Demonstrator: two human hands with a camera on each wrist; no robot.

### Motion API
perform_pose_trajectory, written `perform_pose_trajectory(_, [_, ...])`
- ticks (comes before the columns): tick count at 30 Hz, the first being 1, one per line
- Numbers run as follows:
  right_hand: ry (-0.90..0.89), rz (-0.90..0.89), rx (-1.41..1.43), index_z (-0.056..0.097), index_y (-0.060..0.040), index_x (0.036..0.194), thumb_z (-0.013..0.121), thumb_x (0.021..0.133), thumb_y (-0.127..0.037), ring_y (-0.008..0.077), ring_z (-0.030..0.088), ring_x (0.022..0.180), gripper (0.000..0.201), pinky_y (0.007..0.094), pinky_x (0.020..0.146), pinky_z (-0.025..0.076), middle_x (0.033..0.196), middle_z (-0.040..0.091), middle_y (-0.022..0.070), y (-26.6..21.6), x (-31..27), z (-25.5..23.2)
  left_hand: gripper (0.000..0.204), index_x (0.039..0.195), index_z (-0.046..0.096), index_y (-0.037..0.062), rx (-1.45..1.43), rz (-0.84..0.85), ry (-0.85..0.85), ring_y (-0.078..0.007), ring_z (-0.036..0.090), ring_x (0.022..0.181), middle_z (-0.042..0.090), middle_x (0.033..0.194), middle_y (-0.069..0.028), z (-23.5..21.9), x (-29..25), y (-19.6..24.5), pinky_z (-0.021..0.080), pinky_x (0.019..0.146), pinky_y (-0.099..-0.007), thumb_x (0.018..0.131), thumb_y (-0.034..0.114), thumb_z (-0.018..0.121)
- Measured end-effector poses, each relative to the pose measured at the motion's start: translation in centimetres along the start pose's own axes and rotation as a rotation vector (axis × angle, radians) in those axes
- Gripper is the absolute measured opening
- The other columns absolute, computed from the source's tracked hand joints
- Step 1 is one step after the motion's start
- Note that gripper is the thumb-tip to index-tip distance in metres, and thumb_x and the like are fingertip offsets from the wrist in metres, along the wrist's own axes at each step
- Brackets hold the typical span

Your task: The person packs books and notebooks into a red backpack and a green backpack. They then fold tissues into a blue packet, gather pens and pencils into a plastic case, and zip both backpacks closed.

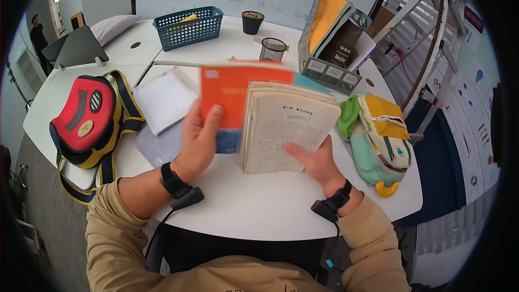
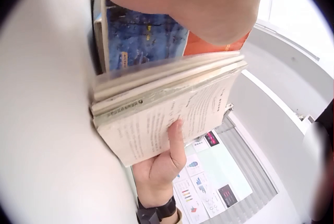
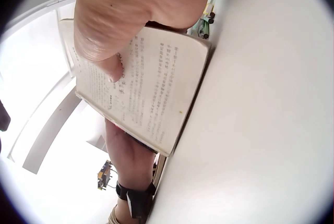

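Observation:
Upright over the table's middle, a stack of worn books with yellowed printed pages (image 1: 286,130) is gripped by my right hand (image 1: 319,162), its thumb on the front page. My left hand (image 1: 200,143) holds an orange book with a blue lower part (image 1: 224,97), thumb across its cover, beside and partly behind the stack. In the left wrist view the blue cover (image 2: 143,36) stands behind the book stack (image 2: 172,104), and my right hand (image 2: 162,169) grips the far side. The right wrist view shows my right thumb on the printed page (image 3: 151,88).
A red backpack (image 1: 89,116) and white papers (image 1: 165,100) lie left; a green-yellow backpack (image 1: 378,140) lies right. Behind are a teal basket (image 1: 189,30), a plant pot (image 1: 252,22), a mesh cup (image 1: 273,50) and a file holder (image 1: 331,74) with folders.

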State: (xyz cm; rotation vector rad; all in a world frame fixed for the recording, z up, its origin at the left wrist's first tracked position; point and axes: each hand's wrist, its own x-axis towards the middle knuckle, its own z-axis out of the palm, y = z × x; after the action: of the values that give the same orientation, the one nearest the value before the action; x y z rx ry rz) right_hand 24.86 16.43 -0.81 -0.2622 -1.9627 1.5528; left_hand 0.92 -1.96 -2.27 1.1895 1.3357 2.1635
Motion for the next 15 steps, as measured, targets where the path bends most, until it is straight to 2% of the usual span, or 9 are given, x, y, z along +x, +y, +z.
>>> perform_pose_trajectory(2, [0.070, 0.002, 0.058, 0.072, 0.0032, 0.144, 0.088, 0.105, -0.011, 0.0215, 0.077, 0.124, 0.044, 0.0378, 0.108, 0.061, 0.137, 0.081, 0.0135, 0.6, 0.2, -0.2, 0.042, 0.158, 0.060, 0.0004, 0.030, 0.126, 0.177, -0.0130, 0.065, 0.137, 0.071, 0.153, -0.0072, -0.8, 1.1, 0.6, 0.050, 0.121, -0.0331, 0.126, 0.029, 0.057])
perform_pose_trajectory(4, [0.145, -0.002, 0.129, 0.072, 0.0036, 0.143, 0.086, 0.106, -0.010, 0.0209, 0.077, 0.124, 0.042, 0.0373, 0.108, 0.062, 0.138, 0.081, 0.0135, 0.7, 0.4, -0.3, 0.041, 0.156, 0.060, 0.0014, -0.031, 0.269, 0.270, -0.0152, 0.067, 0.138, 0.072, 0.152, -0.0079, -2.6, 2.7, 0.8, 0.052, 0.121, -0.0339, 0.126, 0.029, 0.056])
perform_pose_trajectory(7, [0.248, -0.008, 0.216, 0.072, 0.0037, 0.143, 0.084, 0.108, -0.011, 0.0194, 0.077, 0.123, 0.040, 0.0362, 0.107, 0.062, 0.138, 0.080, 0.0134, 0.6, 0.9, -0.4, 0.040, 0.156, 0.060, 0.0028, -0.122, 0.310, 0.260, -0.0172, 0.070, 0.136, 0.072, 0.151, -0.0088, -3.6, 3.8, 2.8, 0.057, 0.117, -0.0344, 0.126, 0.029, 0.056])
perform_pose_trajectory(10, [0.287, 0.012, 0.201, 0.072, 0.0039, 0.143, 0.080, 0.111, -0.012, 0.0180, 0.076, 0.120, 0.037, 0.0350, 0.106, 0.061, 0.136, 0.080, 0.0127, 0.8, 1.0, -0.3, 0.039, 0.157, 0.058, 0.0040, -0.189, 0.189, 0.169, -0.0178, 0.073, 0.133, 0.073, 0.150, -0.0095, -2.8, 3.0, 1.9, 0.061, 0.111, -0.0335, 0.126, 0.028, 0.054])
perform_pose_trajectory(11, [0.285, 0.018, 0.183, 0.072, 0.0042, 0.143, 0.078, 0.113, -0.014, 0.0177, 0.076, 0.119, 0.036, 0.0347, 0.105, 0.061, 0.135, 0.080, 0.0123, 0.8, 0.8, -0.2, 0.038, 0.158, 0.057, 0.0045, -0.035, 0.198, 0.077, -0.0161, 0.073, 0.129, 0.073, 0.147, -0.0079, -2.0, 2.3, 1.8, 0.061, 0.110, -0.0326, 0.127, 0.026, 0.053])
perform_pose_trajectory(12, [0.280, 0.025, 0.163, 0.072, 0.0044, 0.143, 0.075, 0.115, -0.015, 0.0174, 0.076, 0.118, 0.034, 0.0344, 0.104, 0.061, 0.135, 0.080, 0.0119, 0.8, 0.6, 0.1, 0.034, 0.153, 0.058, 0.0015, -0.019, 0.081, 0.024, -0.0104, 0.065, 0.124, 0.070, 0.141, -0.0049, -1.0, 1.1, 1.8, 0.052, 0.114, -0.0288, 0.125, 0.020, 0.058])
perform_pose_trajectory(14, [0.227, -0.007, 0.123, 0.072, 0.0051, 0.142, 0.069, 0.119, -0.024, 0.0180, 0.075, 0.119, 0.037, 0.0354, 0.105, 0.060, 0.133, 0.080, 0.0119, 1.5, -0.1, 0.7, 0.034, 0.153, 0.056, 0.0010, 0.094, 0.007, -0.129, -0.0127, 0.061, 0.131, 0.065, 0.146, -0.0069, 1.1, -0.4, 1.8, 0.048, 0.118, -0.0305, 0.124, 0.018, 0.059])
perform_pose_trajectory(15, [0.201, -0.022, 0.101, 0.071, 0.0054, 0.142, 0.066, 0.121, -0.028, 0.0183, 0.075, 0.119, 0.040, 0.0359, 0.105, 0.060, 0.133, 0.080, 0.0119, 1.9, -0.5, 0.9, 0.035, 0.154, 0.054, 0.0007, 0.163, 0.033, -0.139, -0.0138, 0.058, 0.135, 0.062, 0.149, -0.0080, 1.5, -0.8, 1.1, 0.047, 0.120, -0.0319, 0.124, 0.018, 0.059])
